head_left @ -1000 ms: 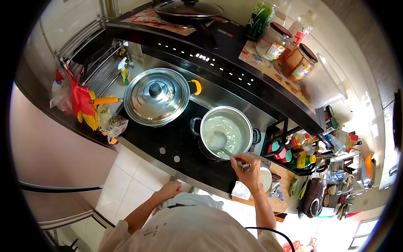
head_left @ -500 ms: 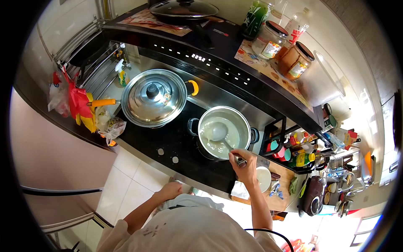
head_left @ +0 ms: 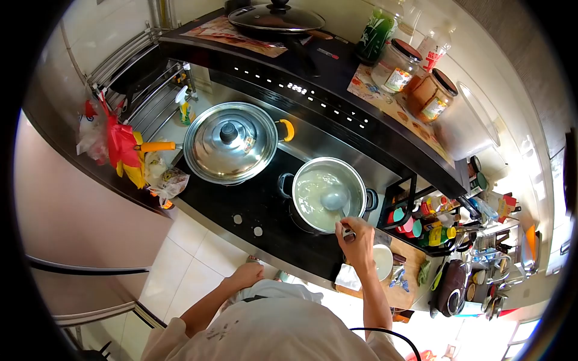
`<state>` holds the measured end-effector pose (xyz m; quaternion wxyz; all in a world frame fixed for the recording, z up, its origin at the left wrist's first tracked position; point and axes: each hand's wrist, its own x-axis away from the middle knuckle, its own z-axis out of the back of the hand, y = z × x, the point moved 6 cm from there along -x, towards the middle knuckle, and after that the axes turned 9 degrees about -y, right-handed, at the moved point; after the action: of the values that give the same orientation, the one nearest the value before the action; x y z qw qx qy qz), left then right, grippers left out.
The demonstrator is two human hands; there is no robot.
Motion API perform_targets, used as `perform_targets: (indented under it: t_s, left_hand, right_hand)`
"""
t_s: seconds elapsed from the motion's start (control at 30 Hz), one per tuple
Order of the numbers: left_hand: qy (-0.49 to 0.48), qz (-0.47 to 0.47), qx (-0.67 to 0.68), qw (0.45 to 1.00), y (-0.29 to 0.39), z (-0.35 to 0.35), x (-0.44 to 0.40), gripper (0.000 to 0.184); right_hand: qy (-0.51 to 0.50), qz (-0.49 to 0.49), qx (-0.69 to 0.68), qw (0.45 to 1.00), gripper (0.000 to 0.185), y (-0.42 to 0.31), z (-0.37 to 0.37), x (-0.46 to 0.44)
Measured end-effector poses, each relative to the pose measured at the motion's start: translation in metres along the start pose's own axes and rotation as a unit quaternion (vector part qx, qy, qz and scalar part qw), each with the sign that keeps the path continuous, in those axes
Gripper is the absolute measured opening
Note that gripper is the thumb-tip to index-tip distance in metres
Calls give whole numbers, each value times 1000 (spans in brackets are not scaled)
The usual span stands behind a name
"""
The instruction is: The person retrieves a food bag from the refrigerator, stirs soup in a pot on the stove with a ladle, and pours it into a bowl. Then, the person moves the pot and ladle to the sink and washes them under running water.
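Note:
My right hand [head_left: 357, 238] grips the handle of a metal ladle [head_left: 334, 199] over the right side of the stove. The ladle's bowl sits in pale, cloudy liquid [head_left: 311, 189] inside a steel pot [head_left: 360, 175] with dark side handles. At the front of my waist, by the counter edge, my left hand [head_left: 245, 275] is curled closed and shows nothing in it. To the left of the pot stands a large steel pot under a shiny domed lid [head_left: 242, 144], with orange-yellow handles.
A black range hood [head_left: 271, 60] overhangs the stove [head_left: 241, 201], carrying a lidded pan [head_left: 277, 18] and several jars. Right of the stove, a white bowl [head_left: 382, 262] rests on a wooden board [head_left: 408, 293]. Bottles fill a black rack [head_left: 391, 204]. Plastic bags [head_left: 167, 182] lie on the left.
The ladle's bowl has shifted to the right within the pot, with my right hand moving slightly along. The view has turned a little; my left hand stays by my waist.

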<state>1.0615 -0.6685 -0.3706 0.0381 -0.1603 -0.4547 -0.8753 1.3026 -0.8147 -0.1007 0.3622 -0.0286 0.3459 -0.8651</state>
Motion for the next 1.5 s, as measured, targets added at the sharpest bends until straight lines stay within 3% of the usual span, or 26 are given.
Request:
perform_targets:
  t_s: [0.1, 0.23, 0.33, 0.43, 0.53, 0.67, 0.8, 0.93, 1.03, 1.07, 1.27, 1.5]
  left_hand:
    - [-31, 36, 13, 999, -3, -1, 3, 20]
    - [-29, 22, 28, 999, -4, -3, 1, 20]
    - [-15, 5, 30, 999, 4, 1, 1, 21]
    - [-13, 9, 17, 1000, 3, 4, 0, 21]
    - [-28, 18, 27, 999, -2, 0, 0, 22]
    - [-37, 17, 30, 999, 1, 0, -4, 21]
    - [-26, 0, 14, 1000, 11, 8, -3, 20]
    - [-33, 22, 16, 999, -1, 1, 0, 20]
    - [-21, 39, 8, 999, -1, 4, 2, 22]
    - [-15, 42, 8, 999, 0, 6, 3, 24]
    - [-15, 13, 7, 1000, 2, 6, -1, 30]
    - [-31, 16, -7, 999, 5, 8, -3, 29]
  right_hand:
    - [-45, 24, 27, 998, 12, -19, 14, 8]
    - [-51, -21, -112, 992, 11, -15, 8, 5]
    - [-17, -25, -100, 995, 12, -5, 0, -6]
    - [-11, 29, 39, 999, 13, -7, 2, 3]
    - [-59, 20, 11, 998, 12, -25, 14, 12]
    - [-41, -2, -103, 994, 11, -15, 1, 6]
    - [-8, 40, 34, 999, 13, -12, 1, 5]
    - [-62, 6, 49, 997, 17, -21, 25, 18]
    - [-48, 87, 92, 991, 21, -28, 35, 29]
    - [-92, 81, 112, 986, 25, -28, 35, 32]
    - [-123, 175, 232, 949, 27, -30, 38, 48]
    - [-173, 153, 218, 948, 25, -25, 44, 64]
